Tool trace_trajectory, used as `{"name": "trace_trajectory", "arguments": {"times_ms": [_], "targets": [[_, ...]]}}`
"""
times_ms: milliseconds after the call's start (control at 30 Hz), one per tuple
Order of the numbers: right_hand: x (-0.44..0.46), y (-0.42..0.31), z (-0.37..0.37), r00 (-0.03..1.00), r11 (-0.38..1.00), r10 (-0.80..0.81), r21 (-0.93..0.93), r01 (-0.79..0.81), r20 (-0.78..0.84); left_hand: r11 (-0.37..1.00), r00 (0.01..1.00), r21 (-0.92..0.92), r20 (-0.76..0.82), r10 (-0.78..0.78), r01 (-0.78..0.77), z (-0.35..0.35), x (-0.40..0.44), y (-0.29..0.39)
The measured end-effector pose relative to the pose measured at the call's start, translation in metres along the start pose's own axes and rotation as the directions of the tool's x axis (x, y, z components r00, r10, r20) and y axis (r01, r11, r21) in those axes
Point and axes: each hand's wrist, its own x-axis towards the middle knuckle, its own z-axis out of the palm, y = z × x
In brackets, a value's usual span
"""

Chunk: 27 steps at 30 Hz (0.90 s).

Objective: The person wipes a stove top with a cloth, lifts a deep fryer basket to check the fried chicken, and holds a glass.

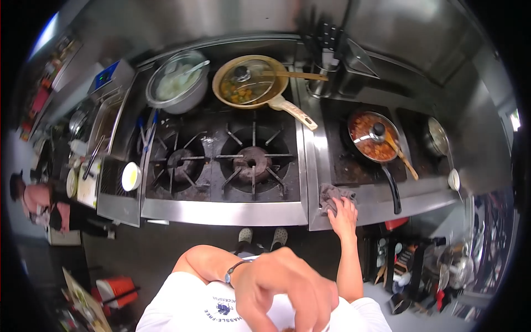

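Note:
My right hand [344, 216] is on a crumpled grey cloth [336, 195] at the front edge of the right-hand stove, its fingers pressed onto the fabric. Close to the camera, in front of my chest, my left hand [285, 285] has its fingers curled downward. The fingertips run off the lower edge, so what they hold, if anything, is hidden. Just beyond the cloth stands a lidded frying pan [371, 135] of red stew, its black handle [391, 188] pointing toward me. A wooden spatula [406, 160] lies at that pan.
A tan pan [221, 83] with a tilted glass lid and a wooden utensil stands at the back, beside a large pot [176, 102]. Gas burners [253, 161] lie in front. A small bowl [131, 176] sits left. Knives [328, 41] stand behind. Another person [47, 202] is far left.

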Motion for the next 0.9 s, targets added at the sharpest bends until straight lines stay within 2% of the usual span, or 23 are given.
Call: {"name": "trace_trajectory", "arguments": {"times_ms": [67,133,167,200,267,333,400,467,500,600,667,733,767,800,867,900], "targets": [[-0.001,-0.002,0.001,1.0,0.999,-0.008,-0.036,0.009,0.026,1.0,1.0,0.001,0.007,0.003,-0.003,-0.008,0.003,-0.008],[0.0,0.001,0.002,0.997,0.998,0.063,-0.03,-0.062,0.038,1.0,1.0,0.003,0.027,0.009,-0.009,-0.02,-0.002,-0.014],[0.002,0.002,0.001,0.996,0.997,0.071,-0.026,-0.07,0.052,0.996,0.998,0.061,-0.017,-0.057,0.058,-0.026,-0.012,-0.016],[0.005,0.003,0.001,0.998,0.999,0.036,-0.016,-0.035,0.047,0.985,0.991,0.117,-0.066,-0.117,0.124,-0.033,-0.024,-0.02],[0.01,0.008,0.001,0.991,0.997,0.075,-0.021,-0.073,0.115,0.966,0.929,0.087,-0.307,-0.208,0.245,-0.048,-0.05,-0.036],[0.013,0.01,-0.003,0.992,0.999,0.042,-0.016,-0.041,0.115,0.902,0.785,-0.034,-0.48,-0.392,0.43,-0.062,-0.079,-0.041],[0.013,0.014,0.0,0.99,0.999,0.036,-0.018,-0.034,0.135,0.893,0.751,-0.004,-0.541,-0.38,0.449,-0.071,-0.108,-0.046],[0.017,0.021,0.005,0.997,0.999,-0.017,0.036,0.014,0.074,0.872,0.587,-0.017,-0.733,-0.343,0.489,-0.075,-0.135,-0.045],[0.019,0.019,0.0,0.996,0.994,-0.037,0.108,0.029,0.077,0.882,0.57,-0.009,-0.76,-0.312,0.47,-0.072,-0.14,-0.043],[0.034,0.023,0.001,0.988,0.995,-0.041,0.099,0.026,0.148,0.909,0.529,-0.001,-0.813,-0.243,0.417,-0.068,-0.151,-0.035],[0.042,0.013,-0.004,0.991,0.993,-0.04,0.114,0.025,0.131,0.921,0.549,0.0,-0.802,-0.233,0.391,-0.072,-0.159,-0.031],[0.05,-0.009,-0.019,0.975,0.964,-0.16,0.234,0.122,0.152,0.922,0.596,0.015,-0.767,-0.238,0.386,-0.075,-0.162,-0.023],[0.055,-0.036,-0.033,0.971,0.916,-0.183,0.384,0.112,0.153,0.933,0.606,0.022,-0.765,-0.216,0.36,-0.078,-0.166,-0.014],[0.06,-0.06,-0.044,0.97,0.919,-0.189,0.376,0.119,0.154,0.925,0.591,0.037,-0.778,-0.211,0.378,-0.077,-0.167,-0.006],[0.071,-0.105,-0.055,0.936,0.768,-0.347,0.59,0.249,0.056,0.92,0.582,0.049,-0.787,-0.204,0.389,-0.077,-0.175,0.012],[0.08,-0.133,-0.056,0.923,0.756,-0.385,0.572,0.317,-0.003,0.922,0.571,0.058,-0.799,-0.186,0.382,-0.078,-0.179,0.02]]}}
